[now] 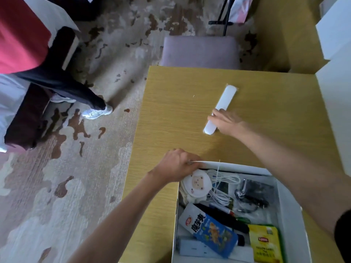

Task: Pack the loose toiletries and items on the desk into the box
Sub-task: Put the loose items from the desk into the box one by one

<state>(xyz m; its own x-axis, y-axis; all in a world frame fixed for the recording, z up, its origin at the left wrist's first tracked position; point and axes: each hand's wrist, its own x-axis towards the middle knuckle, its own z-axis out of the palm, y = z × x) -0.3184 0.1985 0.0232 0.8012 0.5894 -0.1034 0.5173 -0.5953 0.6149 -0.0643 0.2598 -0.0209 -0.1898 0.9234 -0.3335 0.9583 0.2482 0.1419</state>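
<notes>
A white box (290, 211) stands at the near edge of the wooden desk (180, 111). Inside it lie a round sheep-face item (197, 184), a white cable (222, 185), a blue snack packet (212, 230), a yellow tea packet (265, 243) and dark items. My left hand (176, 165) grips the box's far left corner rim. A long white wrapped case (222, 107) lies on the desk beyond the box. My right hand (228, 123) rests on its near end, fingers curled over it.
A mauve cushioned stool (201, 51) stands past the desk's far edge. A person in dark trousers and white shoes (96, 112) stands on the patterned carpet to the left. White boxes (336, 38) sit at the right edge.
</notes>
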